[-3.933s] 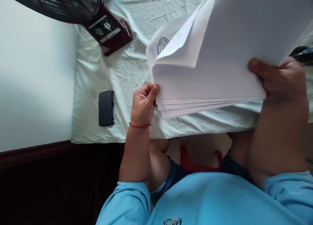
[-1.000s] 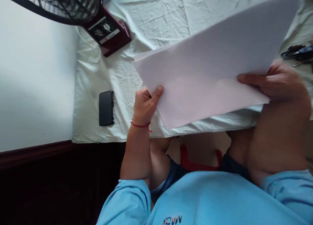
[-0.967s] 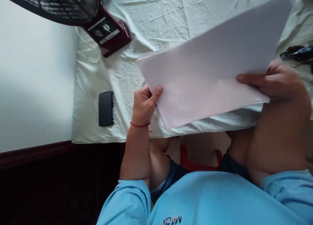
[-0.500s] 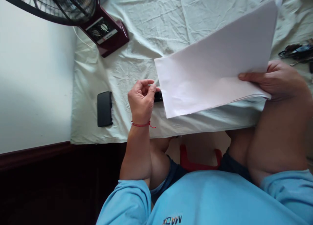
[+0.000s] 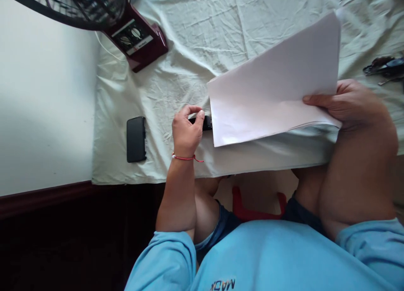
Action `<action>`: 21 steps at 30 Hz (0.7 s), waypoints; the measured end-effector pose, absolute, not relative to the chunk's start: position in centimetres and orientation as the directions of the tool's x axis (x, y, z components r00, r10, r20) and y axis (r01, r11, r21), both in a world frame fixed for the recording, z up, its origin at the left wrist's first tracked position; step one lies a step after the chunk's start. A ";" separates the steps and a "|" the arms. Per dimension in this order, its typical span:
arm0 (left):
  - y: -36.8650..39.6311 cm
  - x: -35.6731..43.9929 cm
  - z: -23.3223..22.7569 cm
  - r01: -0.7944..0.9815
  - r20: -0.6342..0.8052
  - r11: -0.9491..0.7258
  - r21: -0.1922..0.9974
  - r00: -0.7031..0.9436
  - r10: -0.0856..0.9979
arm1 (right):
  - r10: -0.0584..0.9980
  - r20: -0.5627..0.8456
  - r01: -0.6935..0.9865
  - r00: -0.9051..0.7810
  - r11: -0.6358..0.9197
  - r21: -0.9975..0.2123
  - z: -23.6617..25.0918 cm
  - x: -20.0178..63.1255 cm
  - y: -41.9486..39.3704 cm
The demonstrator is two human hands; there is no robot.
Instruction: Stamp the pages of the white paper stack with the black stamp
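My right hand [image 5: 353,99] grips a stack of white paper sheets [image 5: 274,86] at its right end, thumb on top and fingers underneath. The stack is held at a slant over the table. My left hand [image 5: 187,129], with a red string on the wrist, has thumb and forefinger pinched together just left of the sheets. A small black object [image 5: 207,123] shows beside and behind these fingertips, close to the paper's left edge. My fingers partly cover it, so its kind and whether I grip it cannot be made out.
A black phone-like case [image 5: 136,139] lies at the left on the pale green tablecloth [image 5: 195,42]. A dark red fan [image 5: 147,46] stands at the back left. Keys or small dark items [image 5: 386,68] lie at the right. A white wall [image 5: 47,93] borders the left side.
My left hand has shifted slightly right, its fingertips now off the paper's edge. The sheets' left edge has moved right and their far right corner has dropped, uncovering more of the black object.
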State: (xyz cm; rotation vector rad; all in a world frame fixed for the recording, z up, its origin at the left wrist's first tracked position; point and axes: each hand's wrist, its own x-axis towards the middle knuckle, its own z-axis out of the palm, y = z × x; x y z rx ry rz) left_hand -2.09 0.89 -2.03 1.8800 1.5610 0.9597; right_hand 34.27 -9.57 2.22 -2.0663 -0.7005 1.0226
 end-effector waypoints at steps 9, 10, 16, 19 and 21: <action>0.7 -2.6 -1.5 0.567 0.144 -0.256 0.783 0.234 0.961 | 0.731 -0.444 0.076 0.518 -0.557 -0.827 2.1 33.0 -9.1; 0.7 -2.6 -1.4 0.571 0.135 -0.259 0.779 0.250 0.959 | 0.732 -0.444 0.063 0.517 -0.549 -0.833 2.0 33.0 -9.1; 0.3 -2.6 -0.4 0.626 0.036 -0.230 0.745 0.306 0.951 | 0.723 -0.448 0.045 0.527 -0.549 -0.834 1.5 33.1 -8.8; 0.0 -2.3 0.3 0.679 -0.026 -0.204 0.706 0.312 0.950 | 0.712 -0.445 0.047 0.543 -0.554 -0.831 1.2 33.3 -8.7; -0.2 -2.2 0.7 0.696 -0.058 -0.189 0.692 0.315 0.947 | 0.712 -0.440 0.049 0.547 -0.552 -0.832 1.1 33.4 -8.6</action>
